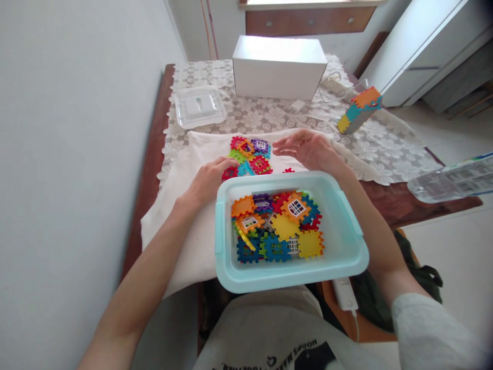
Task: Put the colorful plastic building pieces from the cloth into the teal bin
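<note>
A light-blue plastic bin (290, 280) holds a heap of toothed plastic building tiles (285, 226) in orange, yellow, blue, red and purple, some with window patterns. Just beyond its far rim, a second pile of tiles (260, 165) lies on a white cloth. At the left edge of that pile is my left hand (210, 179), fingers stretched over a green and a red tile; whether it touches them is hard to tell. My right hand (302, 146) hovers to the pile's right, open, fingers apart and nothing in them. The bin hides part of the pile's near side.
A white box (279, 69) stands at the back of the lace-covered table, with a clear plastic lid (199, 107) to its left. To the right stand a tile-built block (360, 109) and a clear plastic package (454, 180). A wall (77, 128) borders the left side.
</note>
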A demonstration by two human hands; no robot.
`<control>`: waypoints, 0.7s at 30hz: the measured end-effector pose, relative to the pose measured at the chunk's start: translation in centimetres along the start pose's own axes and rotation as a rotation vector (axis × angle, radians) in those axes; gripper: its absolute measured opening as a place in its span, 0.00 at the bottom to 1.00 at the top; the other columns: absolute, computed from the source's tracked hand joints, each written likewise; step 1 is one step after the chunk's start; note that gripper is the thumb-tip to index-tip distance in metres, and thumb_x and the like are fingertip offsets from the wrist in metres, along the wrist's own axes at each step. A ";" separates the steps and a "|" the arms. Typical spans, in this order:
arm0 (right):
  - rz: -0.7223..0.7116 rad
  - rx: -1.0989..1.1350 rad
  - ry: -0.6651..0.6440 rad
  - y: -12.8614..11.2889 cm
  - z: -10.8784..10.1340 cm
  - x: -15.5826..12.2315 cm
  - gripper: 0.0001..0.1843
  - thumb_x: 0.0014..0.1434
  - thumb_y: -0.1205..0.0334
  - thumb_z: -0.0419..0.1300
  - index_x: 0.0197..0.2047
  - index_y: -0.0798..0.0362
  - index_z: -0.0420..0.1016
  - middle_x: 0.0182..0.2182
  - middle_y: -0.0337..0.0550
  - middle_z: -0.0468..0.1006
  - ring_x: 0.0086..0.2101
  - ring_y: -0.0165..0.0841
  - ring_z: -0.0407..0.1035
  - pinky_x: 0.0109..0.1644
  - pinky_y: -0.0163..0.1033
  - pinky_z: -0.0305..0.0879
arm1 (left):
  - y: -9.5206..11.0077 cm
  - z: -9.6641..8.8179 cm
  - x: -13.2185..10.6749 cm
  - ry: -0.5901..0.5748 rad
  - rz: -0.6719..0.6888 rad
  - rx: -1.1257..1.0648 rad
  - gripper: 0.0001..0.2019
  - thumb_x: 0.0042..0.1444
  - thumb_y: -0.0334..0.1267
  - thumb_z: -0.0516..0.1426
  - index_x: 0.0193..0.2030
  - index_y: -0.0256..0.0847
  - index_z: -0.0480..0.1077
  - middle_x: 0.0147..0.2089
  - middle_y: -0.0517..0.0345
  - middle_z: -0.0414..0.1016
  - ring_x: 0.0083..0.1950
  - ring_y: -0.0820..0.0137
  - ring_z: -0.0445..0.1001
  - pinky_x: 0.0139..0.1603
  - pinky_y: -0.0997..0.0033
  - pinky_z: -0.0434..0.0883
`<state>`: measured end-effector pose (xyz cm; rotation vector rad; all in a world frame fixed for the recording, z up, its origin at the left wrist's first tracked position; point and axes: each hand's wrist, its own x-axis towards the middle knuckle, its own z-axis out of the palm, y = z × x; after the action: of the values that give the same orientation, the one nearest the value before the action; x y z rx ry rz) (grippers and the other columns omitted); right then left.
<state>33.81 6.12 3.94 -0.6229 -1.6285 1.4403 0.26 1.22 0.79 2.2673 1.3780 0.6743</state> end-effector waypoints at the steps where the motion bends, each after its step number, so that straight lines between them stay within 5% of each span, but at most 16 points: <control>1: 0.037 -0.102 0.080 0.9 -0.3 0.3 0.37 0.60 0.16 0.62 0.44 0.42 0.82 0.52 0.45 0.88 0.54 0.45 0.82 0.66 0.56 0.78 | 0.1 0.0 0.0 0.007 -0.007 0.001 0.21 0.62 0.40 0.65 0.61 0.49 0.82 0.66 0.47 0.83 0.65 0.47 0.83 0.69 0.49 0.76; 4: 0.096 -0.504 0.197 4.1 -1.5 1.1 0.33 0.64 0.24 0.65 0.49 0.46 0.83 0.51 0.49 0.87 0.51 0.46 0.81 0.64 0.59 0.77 | 0.3 -0.1 -0.1 0.026 -0.023 0.010 0.21 0.62 0.40 0.65 0.62 0.48 0.82 0.65 0.46 0.83 0.64 0.46 0.83 0.68 0.48 0.76; 9: 0.115 -1.021 0.085 7.3 -2.0 1.3 0.30 0.59 0.42 0.74 0.59 0.50 0.82 0.61 0.58 0.83 0.63 0.60 0.74 0.73 0.70 0.65 | 0.3 0.1 -0.1 0.168 -0.029 -0.107 0.16 0.61 0.44 0.68 0.54 0.45 0.83 0.59 0.46 0.85 0.59 0.50 0.84 0.64 0.49 0.79; 14: 0.016 -0.944 -0.013 7.8 -0.9 1.0 0.34 0.61 0.40 0.75 0.63 0.50 0.79 0.67 0.60 0.79 0.68 0.61 0.70 0.76 0.69 0.59 | 0.7 0.3 0.6 0.457 -0.107 -0.661 0.23 0.53 0.56 0.76 0.44 0.44 0.78 0.53 0.51 0.84 0.50 0.60 0.86 0.53 0.59 0.84; 17: -0.062 -0.864 -0.123 8.8 -1.0 1.1 0.34 0.66 0.36 0.71 0.67 0.46 0.80 0.74 0.56 0.72 0.73 0.60 0.64 0.80 0.69 0.51 | 2.2 -0.3 0.4 0.471 -0.042 -0.948 0.27 0.53 0.64 0.75 0.41 0.46 0.73 0.54 0.52 0.84 0.52 0.59 0.87 0.56 0.53 0.84; 21: -0.079 -0.767 -0.136 9.8 -1.4 1.6 0.29 0.67 0.33 0.70 0.63 0.38 0.84 0.76 0.44 0.71 0.77 0.56 0.56 0.85 0.66 0.44 | 4.7 -1.3 -0.5 0.384 0.087 -1.019 0.31 0.48 0.70 0.75 0.40 0.48 0.75 0.55 0.51 0.85 0.62 0.48 0.85 0.68 0.39 0.80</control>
<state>32.53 10.21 -5.08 -0.8747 -2.2936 0.7757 2.57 -1.19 4.39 1.4064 0.7551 1.4784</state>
